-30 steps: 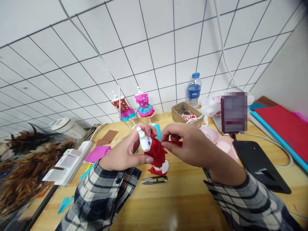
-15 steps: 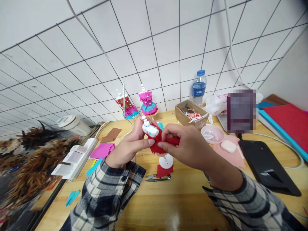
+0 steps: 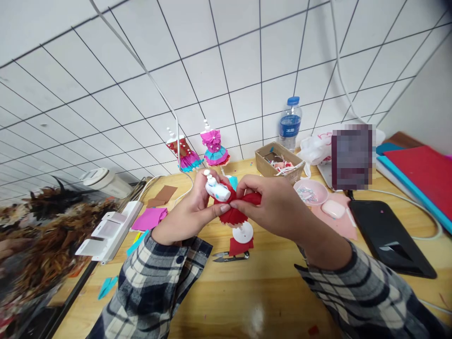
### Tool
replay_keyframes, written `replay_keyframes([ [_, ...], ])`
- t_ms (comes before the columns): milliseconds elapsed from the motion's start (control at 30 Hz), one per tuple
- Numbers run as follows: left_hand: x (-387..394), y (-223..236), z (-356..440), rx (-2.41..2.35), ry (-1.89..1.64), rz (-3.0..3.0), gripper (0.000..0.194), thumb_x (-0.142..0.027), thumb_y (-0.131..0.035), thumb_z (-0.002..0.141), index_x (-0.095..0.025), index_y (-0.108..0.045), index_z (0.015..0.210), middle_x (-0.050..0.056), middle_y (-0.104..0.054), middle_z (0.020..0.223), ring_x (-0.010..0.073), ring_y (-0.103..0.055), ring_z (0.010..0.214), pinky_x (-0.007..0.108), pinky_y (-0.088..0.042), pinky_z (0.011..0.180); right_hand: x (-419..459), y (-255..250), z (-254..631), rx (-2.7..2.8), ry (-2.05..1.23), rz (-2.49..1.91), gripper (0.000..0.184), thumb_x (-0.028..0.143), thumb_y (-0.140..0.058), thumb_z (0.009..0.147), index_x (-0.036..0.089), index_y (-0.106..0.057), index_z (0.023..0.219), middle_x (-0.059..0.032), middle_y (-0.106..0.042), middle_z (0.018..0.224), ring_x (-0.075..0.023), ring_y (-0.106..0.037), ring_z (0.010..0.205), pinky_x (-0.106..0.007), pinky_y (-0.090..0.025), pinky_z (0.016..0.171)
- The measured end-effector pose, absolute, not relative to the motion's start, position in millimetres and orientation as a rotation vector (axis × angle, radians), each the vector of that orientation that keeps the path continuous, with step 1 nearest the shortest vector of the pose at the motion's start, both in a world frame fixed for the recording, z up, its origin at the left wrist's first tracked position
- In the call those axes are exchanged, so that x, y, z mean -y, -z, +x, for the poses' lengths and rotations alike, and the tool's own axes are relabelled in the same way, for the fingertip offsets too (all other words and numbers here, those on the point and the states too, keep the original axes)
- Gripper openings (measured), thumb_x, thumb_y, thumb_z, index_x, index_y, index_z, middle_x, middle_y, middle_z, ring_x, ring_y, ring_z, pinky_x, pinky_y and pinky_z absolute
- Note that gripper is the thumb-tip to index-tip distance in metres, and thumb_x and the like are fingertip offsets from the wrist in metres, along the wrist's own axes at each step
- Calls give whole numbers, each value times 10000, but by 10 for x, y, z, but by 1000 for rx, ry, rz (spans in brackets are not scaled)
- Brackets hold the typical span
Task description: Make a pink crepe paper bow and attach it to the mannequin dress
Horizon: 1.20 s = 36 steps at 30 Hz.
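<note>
Left hand (image 3: 189,213) fingers clasp the small white plastic mannequin (image 3: 218,189); right hand (image 3: 275,207) fingers pinch its crinkled red cloth (image 3: 233,218); open wooden desk (image 3: 240,296) before it.

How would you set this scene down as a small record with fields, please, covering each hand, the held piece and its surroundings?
Left hand: around the small white mannequin
Right hand: pinching red material at the mannequin's side
Mannequin: tilted, wrapped in the red material
Below the hands: thread snips, partly under a red piece
Behind: two dressed mannequins, a cardboard box, a bottle
Right side: pink bowl, black flat device
</note>
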State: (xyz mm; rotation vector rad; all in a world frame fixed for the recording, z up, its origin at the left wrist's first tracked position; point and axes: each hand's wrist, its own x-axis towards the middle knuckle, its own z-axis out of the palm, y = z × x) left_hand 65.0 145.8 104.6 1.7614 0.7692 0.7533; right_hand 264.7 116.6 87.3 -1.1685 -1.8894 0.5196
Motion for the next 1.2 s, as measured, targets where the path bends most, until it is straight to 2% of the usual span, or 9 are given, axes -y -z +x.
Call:
replay_keyframes([
  [100, -1458, -1055, 610, -712, -756, 1711, 369, -167, -683, 815, -266, -407, 1039, 10, -494, 1059, 149, -515, 914, 292, -443, 806, -1195, -891, 2742, 1959, -537, -1096, 91, 208, -696, 785, 210, -686, 875, 37, -703, 748, -109, -589, 659, -231, -358, 614],
  [267, -1449, -1068, 572, -591, -668, 1657, 367, -100, -649, 825, -282, -395, 1017, -3, -490, 1057, 118, -509, 850, 231, -436, 704, -1256, -897, 2812, 1938, -734, -1007, 16, 217, -718, 781, 205, -728, 779, 36, -700, 713, -100, -592, 662, -223, -391, 619],
  [367, -1444, -1081, 575, -559, -623, 1662, 375, -79, -639, 825, -277, -381, 1012, 2, -487, 1060, 110, -502, 856, 224, -435, 729, -1297, -869, 2797, 1872, -868, -979, 37, 214, -747, 745, 192, -741, 774, 12, -714, 754, -115, -616, 717, -223, -428, 644],
  [533, -1396, -1106, 615, -540, -610, 1634, 355, -96, -649, 812, -257, -382, 981, 18, -492, 1053, 118, -484, 880, 224, -435, 755, -1348, -825, 2775, 1733, -1104, -987, 53, 199, -706, 759, 185, -744, 793, 21, -701, 682, -100, -607, 630, -212, -441, 584],
  [833, -1409, -1043, 700, -793, -835, 1586, 381, -149, -684, 803, -276, -401, 1023, 0, -492, 1058, 135, -496, 891, 257, -450, 754, -1209, -1061, 3039, 1920, -1134, -891, 92, 241, -745, 746, 187, -751, 820, 12, -722, 778, -119, -635, 706, -218, -462, 637],
  [967, -1408, -1016, 739, -928, -922, 1556, 398, -198, -709, 784, -269, -425, 1055, -1, -513, 1043, 156, -507, 943, 290, -437, 826, -1184, -1031, 2873, 1823, -1152, -841, 94, 243, -766, 723, 166, -743, 773, 5, -713, 741, -110, -618, 671, -207, -459, 619],
  [1133, -1377, -1022, 729, -843, -966, 1484, 319, -312, -672, 796, -243, -456, 1020, 18, -534, 1021, 207, -519, 995, 363, -428, 896, -1229, -900, 2645, 1631, -998, -1048, 64, 231, -765, 699, 191, -746, 745, 21, -703, 682, -107, -605, 634, -214, -440, 594],
  [1200, -1366, -1026, 717, -843, -958, 1498, 351, -336, -680, 792, -241, -451, 1042, 23, -530, 1041, 215, -514, 1018, 369, -432, 907, -1246, -861, 2609, 1594, -911, -1097, 37, 229, -752, 703, 200, -743, 725, 24, -707, 691, -109, -606, 644, -223, -436, 606],
])
